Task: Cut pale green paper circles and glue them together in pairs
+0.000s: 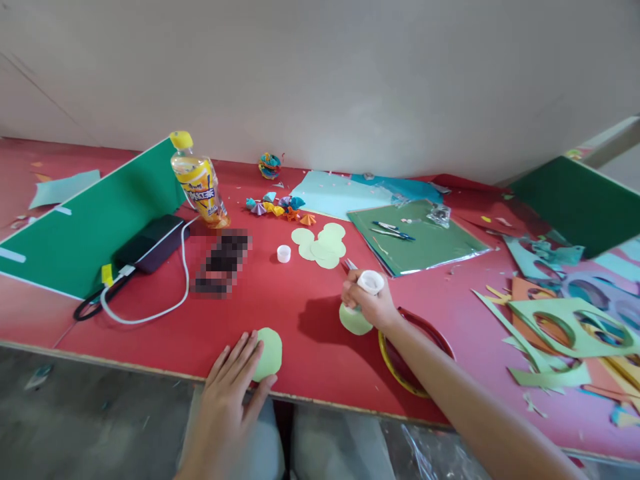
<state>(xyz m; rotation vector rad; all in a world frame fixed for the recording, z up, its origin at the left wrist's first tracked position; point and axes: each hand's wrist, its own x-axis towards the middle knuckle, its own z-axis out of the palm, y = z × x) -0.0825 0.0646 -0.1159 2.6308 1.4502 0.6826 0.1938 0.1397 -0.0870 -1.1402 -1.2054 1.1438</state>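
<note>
My left hand [231,387] lies flat at the table's near edge, its fingers pressing on a light green paper circle [269,354]. My right hand [367,305] is closed around a small white glue bottle [371,283] held over a second light green circle [354,321] on the red table top [310,333]. A stack of several more light green circles [321,245] lies farther back, with a small white cap [283,253] to its left.
An orange drink bottle [199,181], a black power bank with a white cable [151,243] and a green board [90,220] stand at left. Folded paper fans [280,208], green sheet with pens [415,237], paper offcuts [560,327] and a red-yellow bowl [400,373] surround.
</note>
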